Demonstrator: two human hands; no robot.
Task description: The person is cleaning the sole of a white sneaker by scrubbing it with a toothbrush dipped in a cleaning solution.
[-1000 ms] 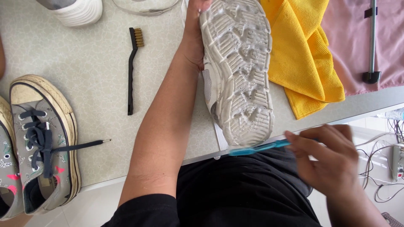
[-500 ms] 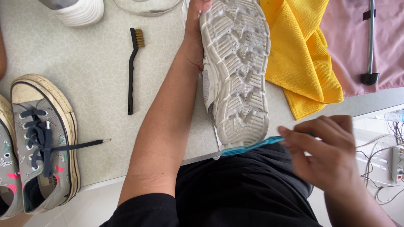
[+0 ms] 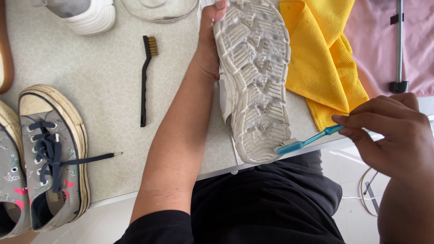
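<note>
Shoe (image 3: 255, 81) stands sole-up on the table (image 3: 104, 90), its heel just over the near edge. The left hand (image 3: 209, 43) grips its left side, thumb over the toe. Right of the shoe, touching, lies a yellow cloth (image 3: 325, 58). Left of it, past the forearm, a black brush (image 3: 145, 77) lies on bare tabletop. The right hand (image 3: 391, 131) pinches a blue toothbrush (image 3: 307, 141), bristles on the heel's right edge.

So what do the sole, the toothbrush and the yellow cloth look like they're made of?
Sole: likely rubber, matte off-white, moulded treads, grimy.
Toothbrush: translucent blue plastic, glossy handle; bristles probably nylon.
Yellow cloth: soft fabric, possibly microfibre, folded with a fine nap.
</note>
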